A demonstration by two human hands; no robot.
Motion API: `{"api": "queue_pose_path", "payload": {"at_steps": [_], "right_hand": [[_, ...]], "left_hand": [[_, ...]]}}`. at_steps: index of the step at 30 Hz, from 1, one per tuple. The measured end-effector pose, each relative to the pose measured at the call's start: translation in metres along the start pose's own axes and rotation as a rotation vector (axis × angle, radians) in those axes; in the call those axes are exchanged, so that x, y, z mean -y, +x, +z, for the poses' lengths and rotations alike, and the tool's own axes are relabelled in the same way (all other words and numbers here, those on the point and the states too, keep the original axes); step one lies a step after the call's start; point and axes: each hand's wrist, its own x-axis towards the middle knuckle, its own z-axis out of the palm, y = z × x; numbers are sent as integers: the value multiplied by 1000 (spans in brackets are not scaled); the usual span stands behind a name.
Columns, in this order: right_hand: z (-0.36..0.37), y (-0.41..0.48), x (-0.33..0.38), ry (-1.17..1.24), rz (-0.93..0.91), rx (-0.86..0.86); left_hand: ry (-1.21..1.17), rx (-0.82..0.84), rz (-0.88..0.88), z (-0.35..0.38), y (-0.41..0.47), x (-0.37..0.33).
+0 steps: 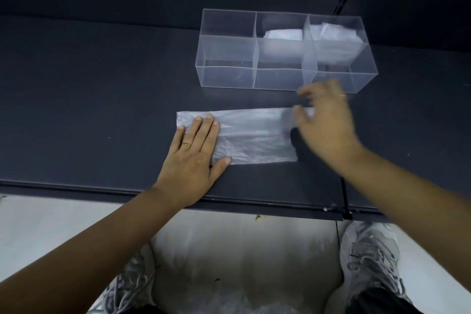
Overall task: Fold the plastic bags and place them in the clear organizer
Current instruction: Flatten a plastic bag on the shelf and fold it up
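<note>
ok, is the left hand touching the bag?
Touching. The head view shows the left hand lying flat on the left end of the bag, fingers straight, with no gap, holding it down on the table.

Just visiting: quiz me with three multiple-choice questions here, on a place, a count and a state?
1. The left hand rests: A) on the plastic bag B) on the floor C) on a shoe
2. Compartments of the organizer with folded bags: A) none B) two C) six
3. The plastic bag lies: A) balled up B) flat C) knotted
Answers: A, fingers straight on its left end; B, back middle and back right hold white bundles; B, a smooth strip on the table.
</note>
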Motion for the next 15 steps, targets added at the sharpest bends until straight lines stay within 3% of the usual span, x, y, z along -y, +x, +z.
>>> {"api": "queue_pose_path", "payload": {"at_steps": [2,5,10,15], "right_hand": [[23,-17,39,79,-208,188],[61,-35,74,85,-355,400],[84,-26,51,-271,-354,419],[57,-21,-9,-405,-259,389]], "left_hand": [[5,7,-4,0,0,-1],[24,25,-4,2,0,0],[16,11,-2,-2,0,0],[14,18,-68,-5,-3,4]]}}
